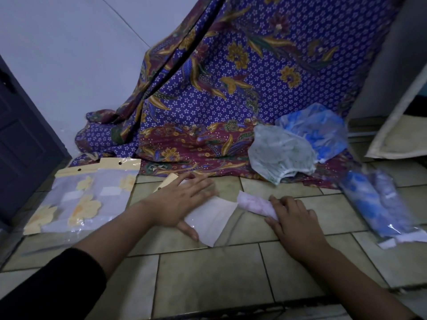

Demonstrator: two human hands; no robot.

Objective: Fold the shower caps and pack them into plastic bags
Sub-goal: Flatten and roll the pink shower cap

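Sleeve (57, 280) and bare forearms reach over the tiled floor (208, 278) to an empty plastic bag (212, 220), which the left hand (182, 202) pins flat with straight fingers. Just right of the bag, the right hand (293, 218) closes fingers and thumb round a folded pink cap (254, 203). Packing seems in hand; next, the bag's mouth needs opening so the cap can slide in. Filled bags (76, 199) lie left of it, more (379, 204) well right. Beyond, loose caps (279, 151) rest on batik cloth (208, 100), with a dark door (23, 139) and pale wall (69, 54).
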